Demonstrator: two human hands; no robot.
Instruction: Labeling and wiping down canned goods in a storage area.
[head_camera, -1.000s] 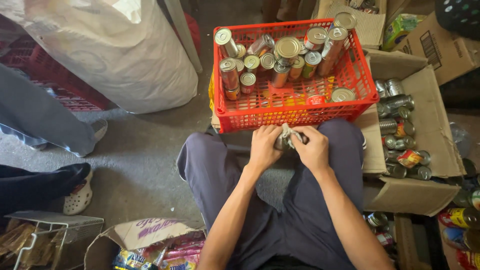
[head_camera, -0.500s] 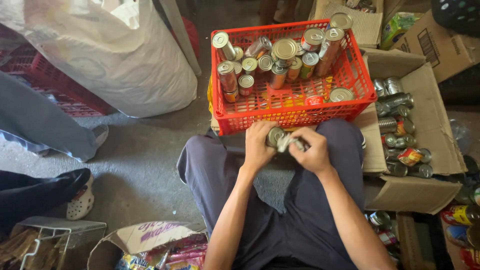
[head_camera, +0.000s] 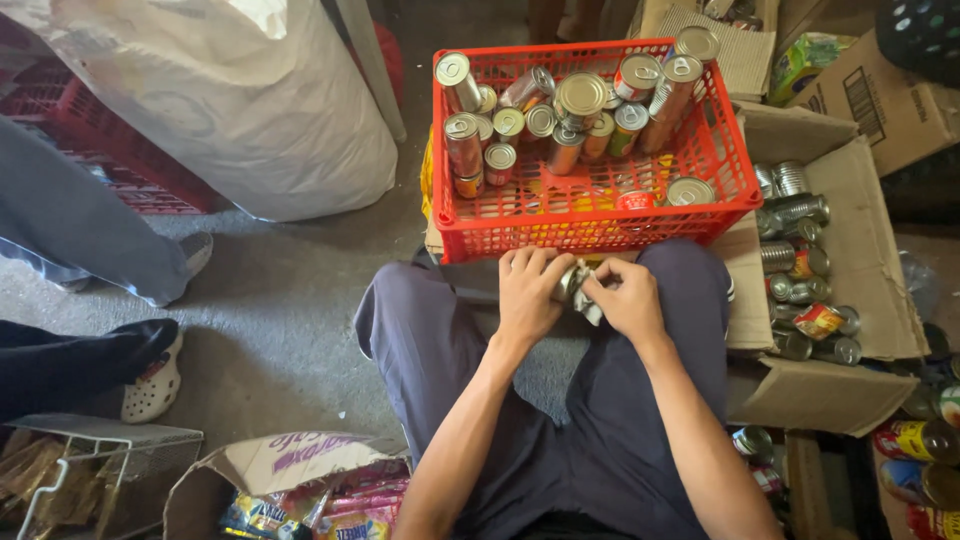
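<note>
Head view shows a small silver can (head_camera: 572, 283) held over the person's lap, just below the near wall of the red crate (head_camera: 590, 225). Both hands are close together and wrapped on it. The left hand (head_camera: 527, 295) grips it from 9 o'clock and the right hand (head_camera: 628, 298) pinches it from 3 o'clock. Something pale, maybe a torn label, sticks out at the can's 5 o'clock, but it is too small to tell for sure.

Most of the can is hidden by fingers, so the grip may be thin. It could slip and drop between the knees onto the grey floor (head_camera: 270, 290). A cut metal edge could also nick a finger if the hands twist hard.

At 12 o'clock the crate holds many cans (head_camera: 580, 100), some standing, some leaning on each other. A bump from a knee could tip them over. At 3 o'clock an open cardboard box (head_camera: 880, 250) holds more loose cans (head_camera: 800, 260) that could roll. At 9 o'clock another person's leg (head_camera: 90, 230) and shoe (head_camera: 155, 375) rest near, and a rolling can could reach them. A big white sack (head_camera: 250, 100) sits at 10 o'clock.
</note>
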